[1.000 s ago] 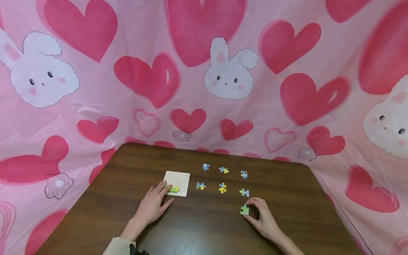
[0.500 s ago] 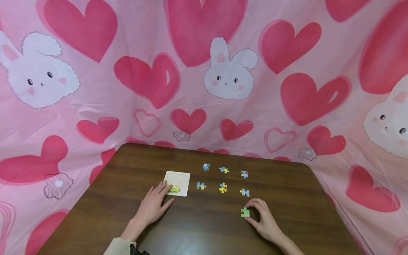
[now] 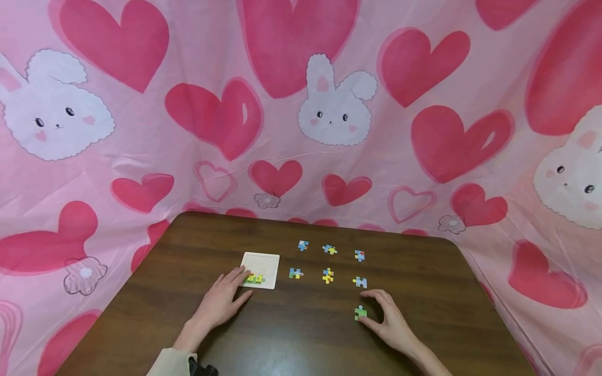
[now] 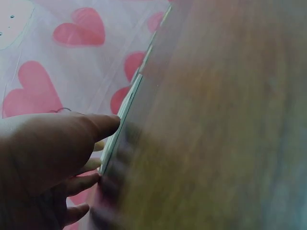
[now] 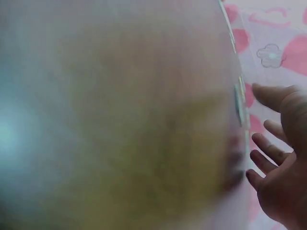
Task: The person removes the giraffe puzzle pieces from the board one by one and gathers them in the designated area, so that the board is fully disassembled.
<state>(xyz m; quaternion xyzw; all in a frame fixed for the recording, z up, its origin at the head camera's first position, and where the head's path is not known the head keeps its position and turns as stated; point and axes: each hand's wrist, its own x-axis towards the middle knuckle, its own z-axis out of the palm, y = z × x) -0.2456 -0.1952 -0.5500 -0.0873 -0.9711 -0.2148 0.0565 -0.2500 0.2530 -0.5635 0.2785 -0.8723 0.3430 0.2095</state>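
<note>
A white square puzzle tray (image 3: 261,261) lies left of the table's middle, with green and yellow puzzle pieces (image 3: 254,279) along its near edge. My left hand (image 3: 221,298) rests at the tray's left side, fingers extended over its corner and thumb spread toward me. Near the table's right side, a green puzzle piece (image 3: 360,313) lies flat. Around it my right hand (image 3: 389,322) is spread, index finger beyond the piece and thumb at its near side, without a pinch on it. The right wrist view shows the right hand (image 5: 283,153) with parted fingers beside a thin piece (image 5: 240,103).
Several loose puzzle pieces lie in two rows: one with a red spot (image 3: 359,255), a blue one (image 3: 360,282), a yellow one (image 3: 327,276) and others. The brown wooden table (image 3: 291,334) meets a pink heart-and-rabbit curtain (image 3: 282,130) behind.
My right index finger has lifted off the green piece, uncovering its upper tab. The left hand has slid slightly left, showing more of the pieces in the tray.
</note>
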